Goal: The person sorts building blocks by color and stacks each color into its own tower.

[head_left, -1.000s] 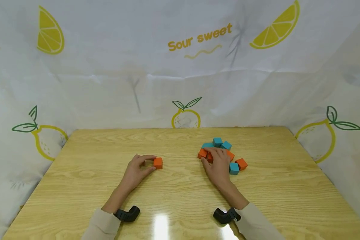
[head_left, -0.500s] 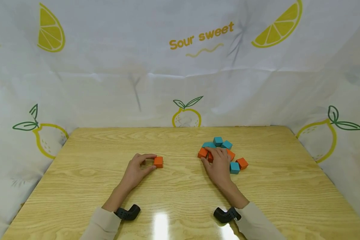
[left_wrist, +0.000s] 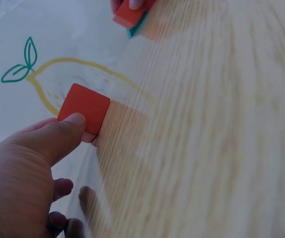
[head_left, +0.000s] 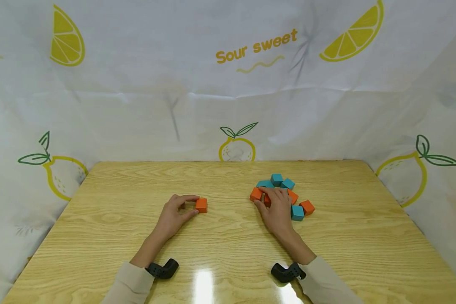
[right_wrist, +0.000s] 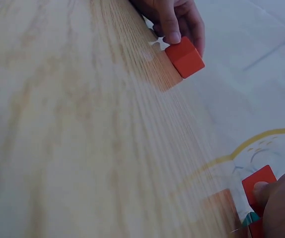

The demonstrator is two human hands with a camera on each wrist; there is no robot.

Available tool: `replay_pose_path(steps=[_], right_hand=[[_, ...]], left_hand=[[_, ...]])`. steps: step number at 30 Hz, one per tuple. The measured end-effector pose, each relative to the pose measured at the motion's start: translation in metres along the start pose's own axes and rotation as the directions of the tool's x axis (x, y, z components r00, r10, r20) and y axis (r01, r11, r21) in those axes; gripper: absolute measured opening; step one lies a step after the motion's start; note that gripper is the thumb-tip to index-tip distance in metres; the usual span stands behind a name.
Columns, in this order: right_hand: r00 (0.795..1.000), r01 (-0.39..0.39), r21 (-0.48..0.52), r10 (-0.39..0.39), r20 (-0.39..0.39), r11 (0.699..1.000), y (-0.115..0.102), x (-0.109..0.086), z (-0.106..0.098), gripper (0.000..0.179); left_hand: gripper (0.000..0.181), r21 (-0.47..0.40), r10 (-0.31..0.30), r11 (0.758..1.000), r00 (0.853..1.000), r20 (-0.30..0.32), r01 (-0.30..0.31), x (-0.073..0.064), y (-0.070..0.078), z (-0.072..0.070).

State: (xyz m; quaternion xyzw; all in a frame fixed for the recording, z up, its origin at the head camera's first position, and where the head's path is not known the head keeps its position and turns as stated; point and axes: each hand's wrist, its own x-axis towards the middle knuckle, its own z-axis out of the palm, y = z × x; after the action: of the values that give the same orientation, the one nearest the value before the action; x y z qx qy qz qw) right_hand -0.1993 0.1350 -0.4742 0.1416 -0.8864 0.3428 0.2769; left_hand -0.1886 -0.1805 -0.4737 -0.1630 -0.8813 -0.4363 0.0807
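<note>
On the left side of the table, my left hand (head_left: 173,217) pinches an orange cube (head_left: 201,205) between thumb and fingers. The left wrist view shows the thumb pressed on a face of this cube (left_wrist: 85,106), which stands on the wood. Farther right, my right hand (head_left: 276,211) pinches another orange cube (head_left: 256,194) at the left end of a group of cubes. Its thumb lies on that cube (right_wrist: 256,182) in the right wrist view. An orange cube (head_left: 267,200) shows under the right hand, partly hidden by the fingers.
Behind the right hand lie teal cubes (head_left: 276,180), one (head_left: 265,184) partly covered. To its right are a teal cube (head_left: 297,213) and orange cubes (head_left: 307,207). A white lemon-print cloth (head_left: 152,126) hangs behind the wooden table (head_left: 228,249).
The orange cube in my right hand has shifted very slightly left, away from the cube beside it. The left hand keeps its pinch in place. The head view has shifted a little.
</note>
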Motion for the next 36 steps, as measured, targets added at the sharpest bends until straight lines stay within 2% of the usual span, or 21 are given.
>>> replay_pose_path(steps=[7, 15, 20, 36], right_hand=[[0.995, 0.091, 0.06, -0.088, -0.054, 0.994, 0.0, 0.002, 0.0, 0.04], [0.978, 0.206, 0.11, -0.2, -0.061, 0.972, -0.003, 0.001, 0.004, 0.044], [0.976, 0.218, 0.179, -0.209, -0.068, 0.959, -0.008, 0.001, 0.007, 0.045], [0.968, 0.246, 0.272, -0.248, -0.024, 0.93, -0.031, 0.001, 0.024, 0.044]], left_hand=[[0.038, -0.005, -0.007, 1.0, 1.0, -0.003, 0.007, 0.001, 0.003, 0.0], [0.037, -0.006, -0.003, 1.0, 1.0, -0.006, 0.003, -0.001, 0.003, 0.0], [0.037, -0.007, -0.002, 1.0, 1.0, -0.01, 0.002, -0.001, 0.003, 0.0], [0.037, -0.012, 0.004, 1.0, 1.0, -0.016, -0.005, 0.0, 0.002, 0.001]])
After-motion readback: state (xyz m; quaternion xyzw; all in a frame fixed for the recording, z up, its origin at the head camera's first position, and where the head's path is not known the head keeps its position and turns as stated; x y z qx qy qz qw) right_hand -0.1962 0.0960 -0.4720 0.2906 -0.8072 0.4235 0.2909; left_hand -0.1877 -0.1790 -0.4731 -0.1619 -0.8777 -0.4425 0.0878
